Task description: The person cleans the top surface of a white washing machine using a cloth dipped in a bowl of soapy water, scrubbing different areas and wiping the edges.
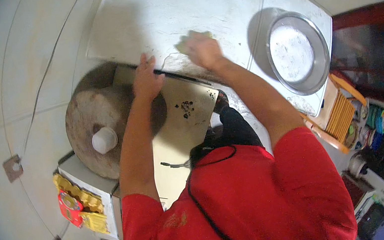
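Observation:
My right hand (205, 51) is blurred over a white tabletop (174, 6), its fingers closed on a yellow-green cloth or sponge (184, 46). Dark smudges and scratches mark the surface beneath it. At the dark near edge of the top, my left hand (147, 78) rests with its fingers apart and holds nothing. Just left of that hand stands a large round brown board or block (82, 126), bearing a small white cup-like thing (104, 140). Over on the right side of the tabletop sits a round metal basin (320, 50).
A cream panel (182, 129) with black spots lies below the table edge. To the right are a wooden slatted chair (337, 108) and a dark red cabinet (369, 50). Yellow egg trays (87, 197) and a red package (68, 207) stand at lower left, near the wall.

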Demonstrator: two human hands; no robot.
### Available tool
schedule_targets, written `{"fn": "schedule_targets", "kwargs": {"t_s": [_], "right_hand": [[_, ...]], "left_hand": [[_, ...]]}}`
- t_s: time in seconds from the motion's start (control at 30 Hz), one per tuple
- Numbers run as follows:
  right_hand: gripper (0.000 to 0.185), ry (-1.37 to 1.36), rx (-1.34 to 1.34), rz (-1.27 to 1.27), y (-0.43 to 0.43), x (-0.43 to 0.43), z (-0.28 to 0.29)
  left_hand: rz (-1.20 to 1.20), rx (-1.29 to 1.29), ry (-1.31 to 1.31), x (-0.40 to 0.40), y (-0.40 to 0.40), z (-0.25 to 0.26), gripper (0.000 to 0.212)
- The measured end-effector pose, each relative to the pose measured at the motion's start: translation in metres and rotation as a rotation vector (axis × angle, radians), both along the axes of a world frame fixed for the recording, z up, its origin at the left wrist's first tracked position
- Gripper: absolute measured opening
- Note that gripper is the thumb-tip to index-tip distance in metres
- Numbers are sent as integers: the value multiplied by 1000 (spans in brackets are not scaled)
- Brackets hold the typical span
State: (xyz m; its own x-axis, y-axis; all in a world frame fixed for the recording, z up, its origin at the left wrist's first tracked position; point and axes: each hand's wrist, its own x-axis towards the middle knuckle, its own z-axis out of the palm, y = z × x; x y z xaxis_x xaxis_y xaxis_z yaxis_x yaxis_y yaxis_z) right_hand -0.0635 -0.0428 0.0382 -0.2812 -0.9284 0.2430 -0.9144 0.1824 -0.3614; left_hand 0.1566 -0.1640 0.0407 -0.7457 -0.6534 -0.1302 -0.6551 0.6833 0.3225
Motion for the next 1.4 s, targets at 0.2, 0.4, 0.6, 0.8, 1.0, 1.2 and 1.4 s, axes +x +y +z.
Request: {"fn": "schedule_targets", "kwargs": {"t_s": [0.2,0.4,0.6,0.8,1.0,1.2,1.4], "right_hand": [[18,-154,102,4,16,37,7],[23,-24,57,-88,183,19,20],[20,17,119,-42,187,18,15],[20,28,180,117,81,61,0],[24,-15,191,-3,131,48,-5],[40,26,275,-29,171,24,15],[18,-83,135,13,43,78,0]], "left_hand": [[-39,9,-181,15,-22,12,59],[-96,-30,-141,8,-29,3,61],[-126,-71,-77,19,-32,-11,66],[-161,-105,-195,8,-27,0,67],[-151,-112,-216,19,-39,-7,67],[-154,-124,-141,12,-28,-6,67],[-163,-93,-236,-2,-27,4,66]]}}
